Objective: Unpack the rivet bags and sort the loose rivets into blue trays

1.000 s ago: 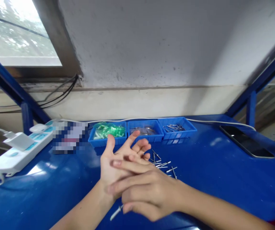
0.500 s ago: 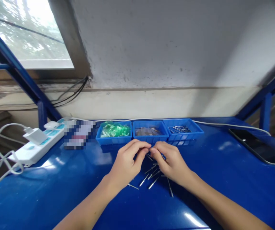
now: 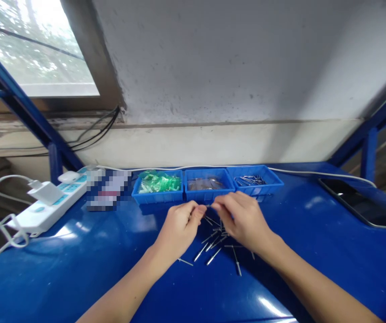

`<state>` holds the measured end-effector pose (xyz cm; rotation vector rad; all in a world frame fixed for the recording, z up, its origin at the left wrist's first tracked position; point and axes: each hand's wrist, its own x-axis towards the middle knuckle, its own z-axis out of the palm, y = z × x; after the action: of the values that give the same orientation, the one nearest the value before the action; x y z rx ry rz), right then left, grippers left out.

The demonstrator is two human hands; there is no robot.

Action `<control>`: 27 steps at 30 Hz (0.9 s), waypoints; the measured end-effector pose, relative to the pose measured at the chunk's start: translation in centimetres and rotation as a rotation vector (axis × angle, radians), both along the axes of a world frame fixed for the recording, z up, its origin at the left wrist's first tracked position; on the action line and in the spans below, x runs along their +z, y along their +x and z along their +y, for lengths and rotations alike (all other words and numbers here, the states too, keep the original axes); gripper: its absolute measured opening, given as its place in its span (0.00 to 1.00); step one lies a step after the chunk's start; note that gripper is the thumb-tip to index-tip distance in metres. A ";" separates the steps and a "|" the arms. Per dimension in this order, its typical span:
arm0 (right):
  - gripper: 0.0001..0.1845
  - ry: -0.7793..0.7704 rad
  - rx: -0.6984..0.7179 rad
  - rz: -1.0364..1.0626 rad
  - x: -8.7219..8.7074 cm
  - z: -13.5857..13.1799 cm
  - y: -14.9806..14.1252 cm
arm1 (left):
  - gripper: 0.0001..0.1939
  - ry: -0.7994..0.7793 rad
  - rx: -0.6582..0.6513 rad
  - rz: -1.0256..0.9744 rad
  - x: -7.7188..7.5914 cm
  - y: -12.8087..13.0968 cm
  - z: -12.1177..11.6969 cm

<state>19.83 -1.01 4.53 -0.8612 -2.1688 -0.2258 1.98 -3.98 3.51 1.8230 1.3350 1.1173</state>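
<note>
My left hand [image 3: 178,227] and my right hand [image 3: 241,220] meet fingertip to fingertip above a scatter of metal rivets [image 3: 215,246] on the blue table [image 3: 314,251]. Both hands are pinched closed. Something small and thin sits between the fingertips, too small to make out. Behind them stand three blue bins: one with green pieces [image 3: 158,184], a middle bin [image 3: 207,185] with brownish parts, and one with metal pins [image 3: 254,181].
A white power strip [image 3: 45,202] with a plugged-in charger and cables lies at the left. A black phone [image 3: 361,202] rests at the right edge. A blurred-out box [image 3: 107,190] sits beside the green bin. A wall and blue frame posts stand behind.
A second ago my hands were raised and overlapped with fingers spread. They dropped to the rivets and closed into pinches; since half a second ago they shifted slightly away from me.
</note>
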 end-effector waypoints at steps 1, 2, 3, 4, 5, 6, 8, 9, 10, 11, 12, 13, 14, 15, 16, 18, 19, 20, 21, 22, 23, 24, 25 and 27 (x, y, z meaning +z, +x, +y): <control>0.14 0.017 -0.087 0.045 0.2 0.6 0.8 | 0.14 -0.025 -0.039 0.064 -0.3 0.2 -0.1; 0.14 0.021 -0.199 0.102 0.3 1.3 1.7 | 0.12 -0.040 -0.074 0.134 -0.6 0.4 -0.2; 0.14 0.011 -0.328 0.160 0.5 2.1 2.6 | 0.10 -0.041 -0.101 0.202 -1.0 0.7 -0.2; 0.13 -0.013 -0.453 0.202 0.5 2.8 3.6 | 0.08 -0.027 -0.116 0.253 -1.4 0.8 -0.3; 0.16 -0.042 -0.554 0.226 0.6 3.4 4.5 | 0.06 -0.003 -0.121 0.286 -1.7 1.0 -0.4; 0.21 -0.071 -0.628 0.236 0.5 3.9 5.2 | 0.04 0.023 -0.124 0.302 -2.0 1.0 -0.5; 0.28 -0.122 -0.666 0.244 0.3 4.4 5.8 | 0.04 0.055 -0.133 0.294 -2.3 1.0 -0.4; 0.28 -0.148 -0.633 0.257 0.2 4.4 5.7 | 0.06 0.057 -0.134 0.280 -2.3 0.8 -0.3; 0.27 -0.179 -0.568 0.271 0.1 4.1 5.2 | 0.07 0.052 -0.133 0.264 -2.2 0.7 -0.1; 0.25 -0.218 -0.478 0.279 -0.1 3.7 4.6 | 0.08 0.044 -0.131 0.245 -2.0 0.5 0.1; 0.22 -0.265 -0.371 0.269 -0.3 3.2 3.7 | 0.08 0.038 -0.124 0.226 -1.8 0.3 0.3; 0.19 -0.313 -0.257 0.239 -0.5 2.6 2.8 | 0.07 0.034 -0.110 0.213 -1.6 0.1 0.6; 0.17 -0.356 -0.150 0.191 -0.7 2.0 1.8 | 0.07 0.031 -0.094 0.208 -1.4 -0.1 0.8; 0.16 -0.391 -0.053 0.130 -1.0 1.4 1.0 | 0.07 0.024 -0.077 0.209 -1.2 -0.3 1.1; 0.14 -0.412 0.030 0.070 -1.2 0.9 0.3 | 0.06 0.009 -0.060 0.211 -1.0 -0.5 1.3; 0.12 -0.426 0.142 -0.014 -1.8 0.2 -0.7 | 0.07 -0.057 -0.044 0.193 -0.7 -0.7 1.5; 0.11 -0.421 0.169 -0.031 -2.0 0.0 -1.0 | 0.07 -0.099 -0.049 0.166 -0.6 -0.7 1.6; 0.10 -0.411 0.181 -0.034 -2.1 0.0 -1.1 | 0.08 -0.141 -0.061 0.132 -0.5 -0.8 1.6; 0.09 -0.397 0.181 -0.028 -2.3 0.0 -1.1 | 0.08 -0.176 -0.075 0.094 -0.5 -0.8 1.6; 0.07 -0.378 0.176 -0.018 -2.3 0.1 -1.1 | 0.09 -0.204 -0.090 0.057 -0.4 -0.8 1.6; 0.06 -0.358 0.170 -0.010 -2.3 0.2 -1.0 | 0.09 -0.223 -0.103 0.021 -0.4 -0.7 1.6; 0.06 -0.339 0.166 -0.008 -2.3 0.3 -0.9 | 0.09 -0.238 -0.114 -0.013 -0.4 -0.7 1.6; 0.05 -0.323 0.162 -0.010 -2.3 0.4 -0.9 | 0.09 -0.250 -0.121 -0.045 -0.4 -0.6 1.6; 0.05 -0.304 0.147 -0.019 -2.2 0.5 -0.8 | 0.10 -0.267 -0.125 -0.107 -0.6 -0.5 1.8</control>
<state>19.04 -0.51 2.28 -0.8608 -2.3078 0.1750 1.43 -2.22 2.93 1.6056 1.2261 0.9104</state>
